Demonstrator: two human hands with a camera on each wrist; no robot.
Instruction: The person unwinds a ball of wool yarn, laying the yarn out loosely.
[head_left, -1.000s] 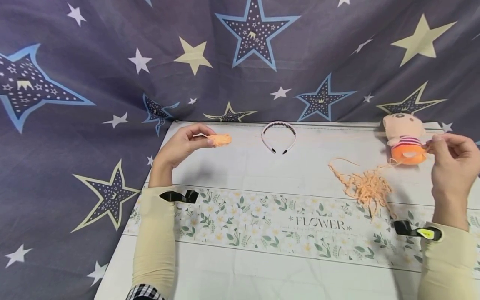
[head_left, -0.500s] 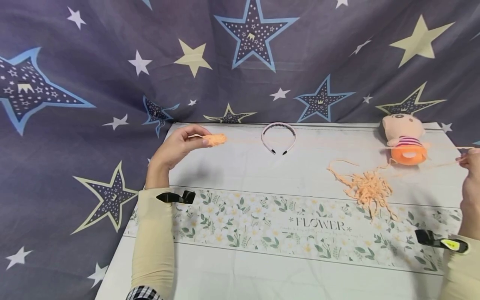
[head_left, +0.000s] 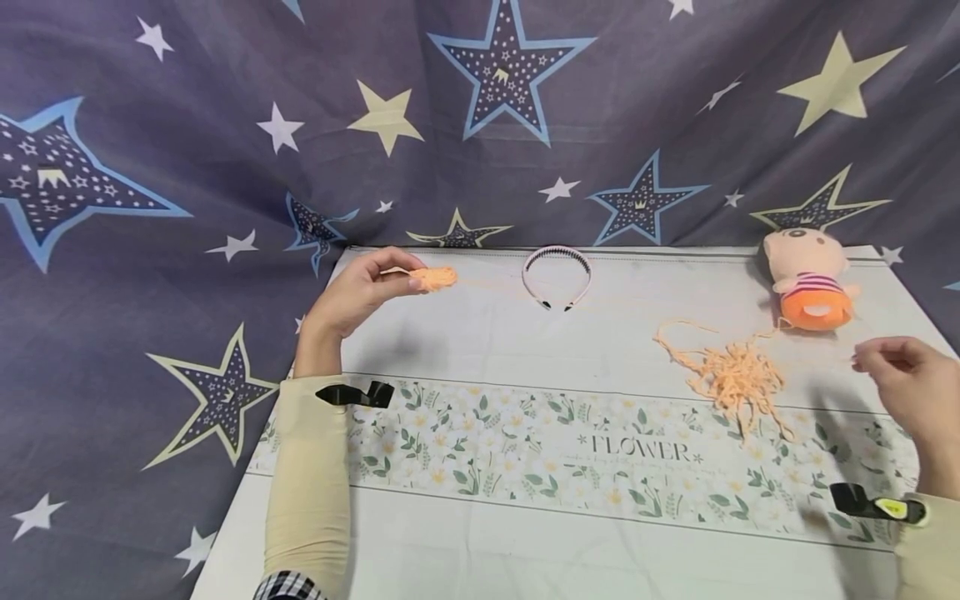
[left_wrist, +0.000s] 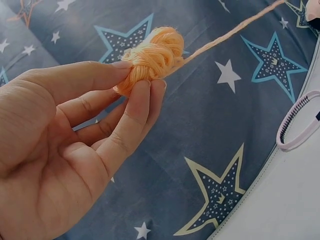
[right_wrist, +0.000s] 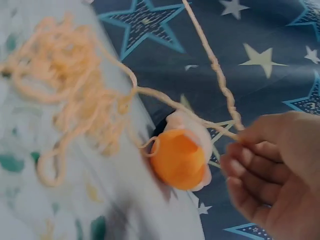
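Note:
Between thumb and fingertips, my left hand (head_left: 358, 293) pinches a small wound bundle of orange yarn (left_wrist: 152, 57), held above the table. A strand (left_wrist: 230, 34) runs from the bundle off toward the right. My right hand (head_left: 911, 383) pinches that yarn between thumb and forefinger; in the right wrist view one length (right_wrist: 215, 67) rises from the fingertips and another leads to the loose pile. That tangled yarn pile (head_left: 738, 379) lies on the table, left of the right hand. Beyond the right hand sits a plush doll (head_left: 813, 283) in orange shorts and a striped top.
A pink headband (head_left: 557, 250) with dark teeth lies near the back edge of the white table (head_left: 480, 550). A printed flower band (head_left: 480, 442) crosses the tabletop. Behind and to the left hangs a dark star-patterned cloth (head_left: 225, 100).
My right hand swung out to the right, drawing the yarn taut past the doll, then came back lower and nearer. The left hand shifted only slightly, still holding the bundle.

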